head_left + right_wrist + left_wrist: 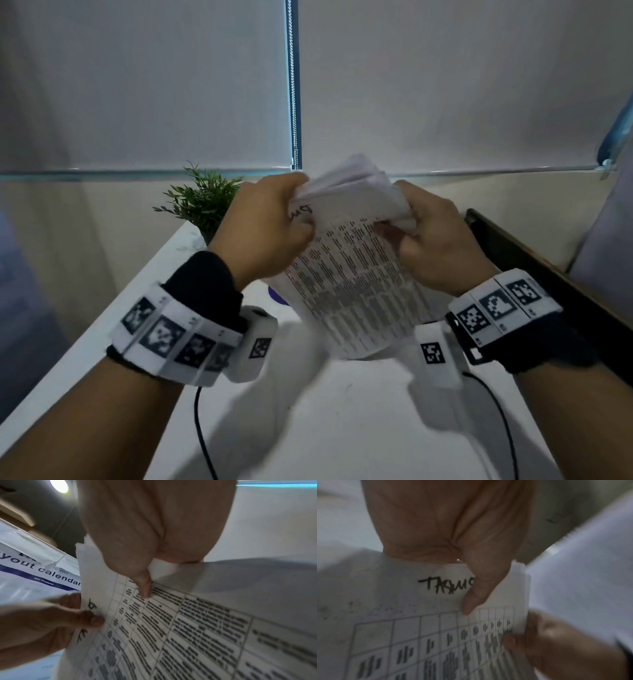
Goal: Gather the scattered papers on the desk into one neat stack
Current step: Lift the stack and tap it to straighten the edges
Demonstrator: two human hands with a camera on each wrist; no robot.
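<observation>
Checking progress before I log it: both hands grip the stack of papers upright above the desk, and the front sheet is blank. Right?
Not blank. The front sheet of the stack carries a printed table and handwriting, as the head view shows. Left hand and right hand do grip it upright above the desk.

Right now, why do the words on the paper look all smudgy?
Head view: the papers are blurred as if moving, and the room is dim. Left wrist view: only the handwriting is sharp; the table print is streaked. Right wrist view: print is soft, with a lamp glaring.

Both hands raised close together, left hand (265,219) and right hand (436,236) pinching with curled fingers, thumbs forward
</observation>
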